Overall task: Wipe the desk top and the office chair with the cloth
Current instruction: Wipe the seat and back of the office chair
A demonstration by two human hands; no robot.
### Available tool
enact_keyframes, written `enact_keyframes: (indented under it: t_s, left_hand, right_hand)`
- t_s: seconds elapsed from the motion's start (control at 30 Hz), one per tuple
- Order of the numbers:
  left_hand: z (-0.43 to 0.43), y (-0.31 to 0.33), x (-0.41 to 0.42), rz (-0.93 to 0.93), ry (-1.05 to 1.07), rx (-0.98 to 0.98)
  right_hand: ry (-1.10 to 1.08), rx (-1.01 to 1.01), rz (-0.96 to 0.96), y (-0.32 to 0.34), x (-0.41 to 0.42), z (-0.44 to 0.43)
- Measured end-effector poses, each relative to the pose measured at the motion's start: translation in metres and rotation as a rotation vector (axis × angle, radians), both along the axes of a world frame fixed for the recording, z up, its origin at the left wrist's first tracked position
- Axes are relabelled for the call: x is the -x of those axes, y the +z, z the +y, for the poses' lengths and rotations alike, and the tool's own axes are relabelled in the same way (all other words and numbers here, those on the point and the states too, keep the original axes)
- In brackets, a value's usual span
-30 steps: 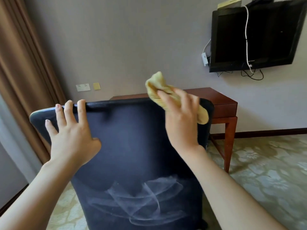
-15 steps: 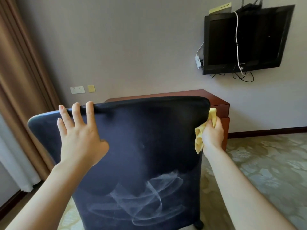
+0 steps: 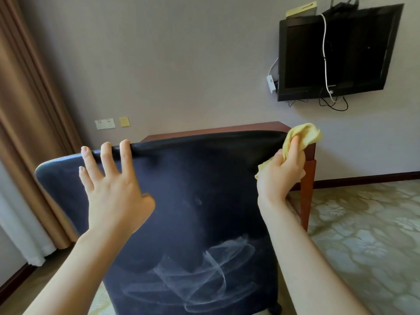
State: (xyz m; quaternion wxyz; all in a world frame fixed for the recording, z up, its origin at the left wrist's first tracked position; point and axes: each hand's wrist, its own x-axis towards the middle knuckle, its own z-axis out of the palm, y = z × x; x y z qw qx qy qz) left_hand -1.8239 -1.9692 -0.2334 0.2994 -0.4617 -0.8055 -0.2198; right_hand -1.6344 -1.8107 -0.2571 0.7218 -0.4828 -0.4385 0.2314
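The dark blue office chair (image 3: 193,201) fills the middle of the view, its backrest turned toward me, with pale wipe streaks low on it. My left hand (image 3: 113,189) rests flat on the back, fingers spread and the fingertips over the top edge. My right hand (image 3: 281,173) grips the bunched yellow cloth (image 3: 302,135) against the backrest's upper right corner. Behind the chair stands the reddish wooden desk (image 3: 309,164); only a strip of its top and its right leg show.
A black wall-mounted TV (image 3: 336,53) with hanging cables sits above the desk at upper right. Brown curtains (image 3: 27,110) hang along the left. Wall sockets (image 3: 105,123) are on the grey wall. Patterned carpet (image 3: 368,235) spreads to the right of the chair.
My right hand slid the cloth from the chair's top edge down its right side, then back up to the upper right corner. My left hand stayed on the backrest.
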Motion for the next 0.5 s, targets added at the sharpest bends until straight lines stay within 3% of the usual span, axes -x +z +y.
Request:
enact_keyframes:
  t_s: [0.17, 0.5]
  left_hand:
    - [0.003, -0.004, 0.004, 0.004, -0.024, -0.046]
    - [0.010, -0.012, 0.005, -0.020, -0.041, -0.142]
  right_hand:
    - [-0.097, -0.277, -0.239, -0.005, 0.011, -0.010]
    - [-0.147, -0.819, -0.944, -0.057, -0.017, 0.023]
